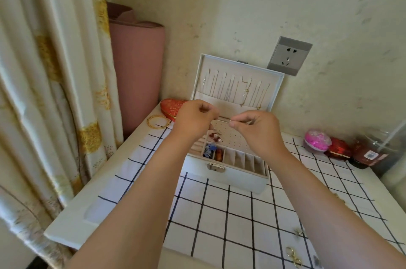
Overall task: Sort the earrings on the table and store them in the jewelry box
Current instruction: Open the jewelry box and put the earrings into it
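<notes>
One open jewelry box point(230, 178) sits beneath my left hand point(194, 120) and right hand point(258, 129); both curled, grip I cannot tell

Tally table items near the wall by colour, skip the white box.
Red: 2, embroidered heart-shaped case, small glossy box
Pink: 1, round wrapped ball
Gold: 1, bangle stack
Dark brown: 1, labelled glass jar
Total: 5 (far-right edge unclear)

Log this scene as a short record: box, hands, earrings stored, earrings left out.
Jewelry box: open, lid upright
Left hand: fingers curled above box, contents unclear
Right hand: pinches tiny item above box
Stored: red earrings on perforated panel
Left out: gold earrings on tablecloth, near right
</notes>
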